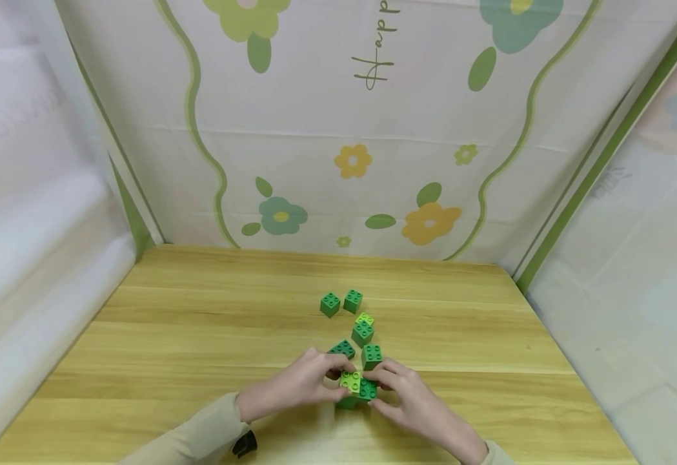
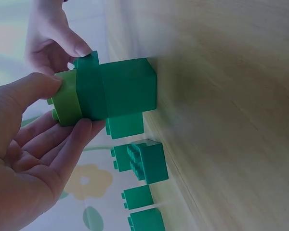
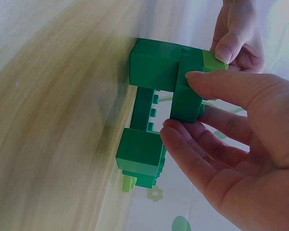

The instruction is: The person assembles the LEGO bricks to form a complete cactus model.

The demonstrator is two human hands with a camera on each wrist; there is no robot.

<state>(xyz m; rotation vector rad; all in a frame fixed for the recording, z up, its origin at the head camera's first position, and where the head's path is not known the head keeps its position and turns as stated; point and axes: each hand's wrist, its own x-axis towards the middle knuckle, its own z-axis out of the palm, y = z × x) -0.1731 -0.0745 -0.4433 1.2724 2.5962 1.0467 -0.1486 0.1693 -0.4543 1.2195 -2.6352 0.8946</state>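
Note:
A small stack of toy building bricks stands near the front of the table. A green cube brick [image 2: 130,86] forms its base, a flatter green brick [image 3: 185,96] lies on that and overhangs to the right, and a lime brick [image 1: 350,381] sits on the left of its top. My left hand [image 1: 292,385] pinches the lime brick between thumb and fingers. From the other side, my right hand [image 1: 414,402] pinches the overhanging end of the flatter green brick. In the left wrist view, the base brick touches the tabletop.
Behind the stack stand several loose bricks: a long green brick [image 1: 344,349], a green cube [image 1: 372,355], a green brick [image 1: 363,333] beside a lime one [image 1: 365,318], and two green cubes farther back [image 1: 330,304]. A black object [image 1: 245,444] lies by the left sleeve.

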